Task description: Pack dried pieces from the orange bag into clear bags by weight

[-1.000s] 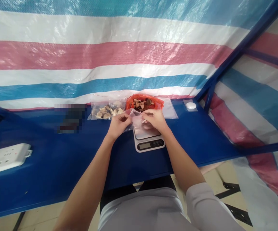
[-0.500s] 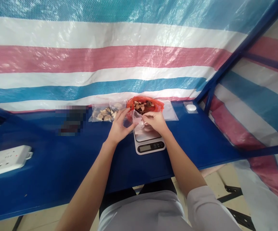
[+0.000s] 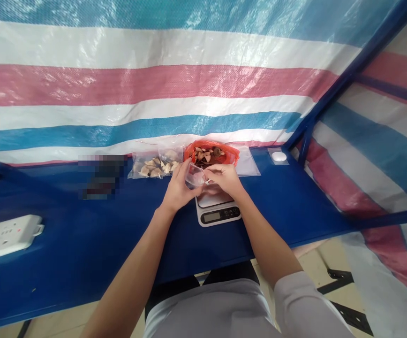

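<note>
Both my hands hold a small clear plastic bag (image 3: 195,175) above a white kitchen scale (image 3: 217,209) on the blue table (image 3: 84,234). My left hand (image 3: 178,188) grips the bag's left side, its fingers curled round the open mouth. My right hand (image 3: 226,177) pinches the bag's right edge. Just behind the bag lies a red plastic bag (image 3: 211,154) full of brown dried pieces. A clear bag with pale dried slices (image 3: 152,165) lies to its left.
Flat empty clear bags (image 3: 247,162) lie right of the red bag, and a small white round object (image 3: 279,156) sits further right. A white power strip (image 3: 3,232) rests at the table's left. A striped tarpaulin (image 3: 154,84) hangs behind.
My hands have pulled the clear bag's mouth open; it was flat between them a second ago. My left hand has shifted right and curled round the bag's side.
</note>
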The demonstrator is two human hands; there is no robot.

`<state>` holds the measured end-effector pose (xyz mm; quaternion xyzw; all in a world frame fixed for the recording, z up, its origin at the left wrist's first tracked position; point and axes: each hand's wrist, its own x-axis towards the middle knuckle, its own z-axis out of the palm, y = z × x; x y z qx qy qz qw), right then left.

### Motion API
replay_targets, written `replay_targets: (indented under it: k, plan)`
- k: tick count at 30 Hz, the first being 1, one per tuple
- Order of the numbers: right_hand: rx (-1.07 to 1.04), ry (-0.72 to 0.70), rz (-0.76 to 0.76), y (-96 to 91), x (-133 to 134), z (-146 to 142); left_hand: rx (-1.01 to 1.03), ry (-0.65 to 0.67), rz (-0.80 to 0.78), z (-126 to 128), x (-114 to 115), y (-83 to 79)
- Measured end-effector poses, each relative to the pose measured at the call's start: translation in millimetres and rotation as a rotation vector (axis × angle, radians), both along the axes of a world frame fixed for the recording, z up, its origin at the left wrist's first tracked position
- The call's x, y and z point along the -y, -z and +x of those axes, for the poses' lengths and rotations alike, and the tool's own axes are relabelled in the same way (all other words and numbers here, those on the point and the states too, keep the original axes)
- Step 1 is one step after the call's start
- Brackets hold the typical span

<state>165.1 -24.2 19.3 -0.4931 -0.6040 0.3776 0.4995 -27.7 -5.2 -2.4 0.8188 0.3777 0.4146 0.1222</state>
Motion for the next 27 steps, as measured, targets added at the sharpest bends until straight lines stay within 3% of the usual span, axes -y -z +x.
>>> replay_targets:
  k: [5,10,17,22,27]
  plan:
    - [0.087,0.049,0.014,1.4,-0.1,7.8,0.089,-0.026,-0.022,-0.1,-0.4,0.1]
    - [0.183,0.136,0.135,-3.9,2.8,12.7,0.052,-0.037,-0.098,2.7,1.4,2.2]
    - [0.286,0.168,0.314,-10.1,12.1,-2.3,-0.019,-0.022,-0.06,9.9,1.1,10.3]
    - [0.333,0.114,0.385,-11.9,15.3,-5.4,-0.031,-0.023,-0.046,9.4,-0.2,12.4]
    - [0.455,0.022,0.284,-13.4,15.5,-6.4,-0.057,-0.031,-0.062,10.0,1.5,10.8]
